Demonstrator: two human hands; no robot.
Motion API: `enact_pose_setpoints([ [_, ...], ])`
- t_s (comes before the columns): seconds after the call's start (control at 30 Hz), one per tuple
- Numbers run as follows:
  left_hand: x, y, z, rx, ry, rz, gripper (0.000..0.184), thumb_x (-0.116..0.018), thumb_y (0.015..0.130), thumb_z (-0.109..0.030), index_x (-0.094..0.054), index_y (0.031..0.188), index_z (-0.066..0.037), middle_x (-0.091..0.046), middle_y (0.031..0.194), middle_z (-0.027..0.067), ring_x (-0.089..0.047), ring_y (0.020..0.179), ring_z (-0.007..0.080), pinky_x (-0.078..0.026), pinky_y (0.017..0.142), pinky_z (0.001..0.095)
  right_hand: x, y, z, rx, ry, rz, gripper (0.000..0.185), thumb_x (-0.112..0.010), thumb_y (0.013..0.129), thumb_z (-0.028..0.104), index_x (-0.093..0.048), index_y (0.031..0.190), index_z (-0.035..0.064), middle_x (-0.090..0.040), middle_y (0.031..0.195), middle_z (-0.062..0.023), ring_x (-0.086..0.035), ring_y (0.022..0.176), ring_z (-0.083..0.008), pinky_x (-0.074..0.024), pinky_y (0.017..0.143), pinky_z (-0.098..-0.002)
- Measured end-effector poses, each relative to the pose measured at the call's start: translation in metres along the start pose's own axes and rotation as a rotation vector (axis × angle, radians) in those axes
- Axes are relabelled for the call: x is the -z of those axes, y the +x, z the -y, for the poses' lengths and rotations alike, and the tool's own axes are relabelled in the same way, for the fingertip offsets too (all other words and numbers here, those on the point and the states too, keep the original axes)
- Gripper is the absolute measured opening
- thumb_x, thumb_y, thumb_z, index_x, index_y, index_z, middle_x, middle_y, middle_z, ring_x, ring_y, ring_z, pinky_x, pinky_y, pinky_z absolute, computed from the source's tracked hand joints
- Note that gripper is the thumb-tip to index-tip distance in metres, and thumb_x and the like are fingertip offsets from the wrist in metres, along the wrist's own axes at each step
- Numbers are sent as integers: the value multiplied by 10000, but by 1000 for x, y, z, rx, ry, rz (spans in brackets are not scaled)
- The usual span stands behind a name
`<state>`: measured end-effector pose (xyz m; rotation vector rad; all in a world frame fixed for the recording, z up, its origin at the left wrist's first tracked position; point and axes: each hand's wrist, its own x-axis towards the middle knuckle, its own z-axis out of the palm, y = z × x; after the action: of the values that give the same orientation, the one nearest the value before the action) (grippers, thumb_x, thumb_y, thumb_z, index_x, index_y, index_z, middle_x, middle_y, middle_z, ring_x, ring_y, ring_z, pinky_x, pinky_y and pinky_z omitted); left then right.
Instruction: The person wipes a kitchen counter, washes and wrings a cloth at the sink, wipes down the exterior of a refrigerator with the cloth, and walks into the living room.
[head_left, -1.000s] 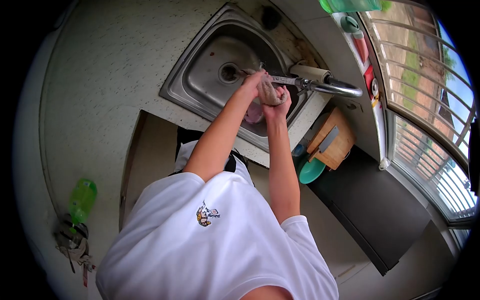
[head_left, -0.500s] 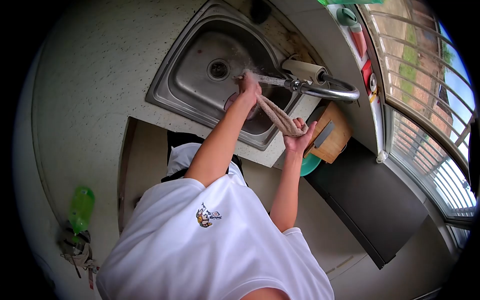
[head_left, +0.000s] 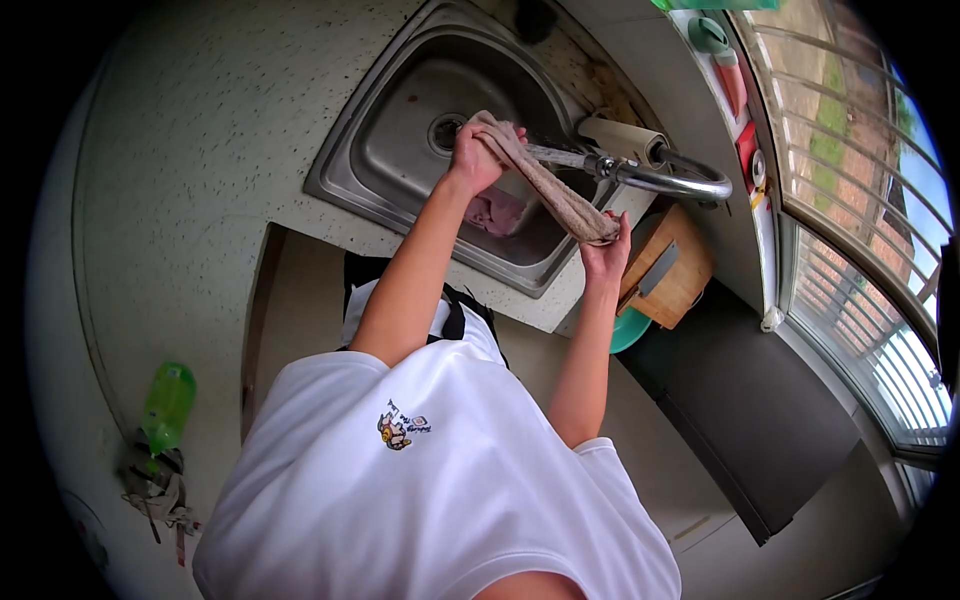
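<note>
At twelve o'clock in the head view, over the steel sink (head_left: 375, 155), the left hand (head_left: 482, 162) is gripping the upper end of a long beige cloth (head_left: 550, 190), its fingers curling mostly closed around the fabric. Toward two o'clock, by the sink's near right corner, the right hand (head_left: 606, 254) is holding the other end, its fingers bending around the cloth and its thumb pointing up beside it. The long beige cloth is slanting between the two hands, twisting lightly along its length. From two o'clock, the curved tap (head_left: 680, 183) is sending water (head_left: 556, 156) toward the left hand. Below the cloth, a pink cloth (head_left: 495, 212) is lying in the sink. At three o'clock, a wooden board (head_left: 685, 275) is resting above a green bowl (head_left: 630, 330), partly hiding it; toward eight o'clock, a green bottle (head_left: 168, 405) is lying on the speckled counter (head_left: 180, 200).
</note>
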<state>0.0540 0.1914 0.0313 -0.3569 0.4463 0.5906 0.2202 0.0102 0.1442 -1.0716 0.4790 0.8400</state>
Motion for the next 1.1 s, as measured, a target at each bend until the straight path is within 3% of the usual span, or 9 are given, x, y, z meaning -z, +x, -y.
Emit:
enact_pose_setpoints([
  [0.13, 4, -3, -8, -43, -25, 173, 521, -507, 771, -305, -482, 1169, 30, -523, 1219, 234, -482, 1174, 371, -348, 1049, 495, 10, 11, -8, -36, 1, 8, 158, -608, 902, 254, -612, 838, 110, -654, 856, -24, -625, 873, -197, -451, 918, -481],
  [0.37, 6, -5, -11, -82, -101, 131, 558, -515, 802, -380, -492, 1209, 2, -515, 1249, 216, -474, 1189, 372, -320, 1070, 495, 9, 11, -19, -21, -62, -71, 200, -634, 881, 264, -573, 908, 75, -621, 950, -60, -583, 979, -265, -424, 958, -500],
  [0.53, -14, -20, -15, -44, -183, 29, 657, -481, 858, -533, -455, 1259, -13, -452, 1330, 217, -396, 1268, 369, -253, 1106, 500, 4, 8, -23, -25, -100, -85, 264, -664, 860, 271, -535, 980, 74, -590, 1000, -69, -564, 1016, -274, -415, 970, -517],
  [0.63, -25, -27, -15, -25, -151, 65, 767, -445, 859, -632, -409, 1303, -7, -405, 1372, 215, -342, 1310, 363, -214, 1122, 502, 5, 7, -24, -30, -101, -104, 259, -661, 861, 269, -538, 972, 70, -596, 991, -77, -565, 1017, -280, -413, 976, -516],
  [0.7, -26, -28, -14, 11, -145, 120, 797, -434, 857, -651, -392, 1318, -2, -390, 1385, 213, -327, 1321, 359, -205, 1126, 502, 6, 6, -23, -29, -84, -127, 188, -643, 874, 260, -600, 818, 86, -644, 876, -72, -607, 929, -282, -459, 915, -499],
  [0.73, -25, -26, -13, 46, -139, 175, 828, -422, 855, -671, -375, 1333, 3, -374, 1399, 212, -313, 1332, 355, -197, 1131, 501, 8, 5, -22, -25, -82, -128, 188, -643, 874, 260, -600, 818, 86, -644, 876, -72, -607, 929, -282, -459, 915, -499],
  [0.83, -26, -19, -4, 55, -40, 141, 934, -477, 798, -719, -344, 1340, 30, -421, 1334, 180, -386, 1253, 317, -259, 1098, 450, 15, -2, -18, -39, -79, -91, 186, -633, 880, 258, -588, 831, 84, -640, 912, -83, -597, 954, -290, -453, 922, -504],
  [0.93, -25, -10, 7, 153, -15, 180, 937, -481, 781, -741, -373, 1322, 16, -436, 1328, 150, -391, 1248, 296, -273, 1086, 444, 26, -8, -16, -10, -93, -89, 180, -625, 887, 252, -577, 838, 86, -633, 934, -92, -586, 979, -298, -447, 930, -508],
  [1.1, -30, 6, 39, 123, 93, 177, 870, -431, 801, -757, -412, 1290, -38, -442, 1325, 120, -394, 1250, 276, -284, 1076, 432, 46, -19, -10, 29, -36, -178, 196, -601, 896, 241, -543, 890, 53, -599, 1004, -123, -560, 1034, -330, -415, 977, -524],
])
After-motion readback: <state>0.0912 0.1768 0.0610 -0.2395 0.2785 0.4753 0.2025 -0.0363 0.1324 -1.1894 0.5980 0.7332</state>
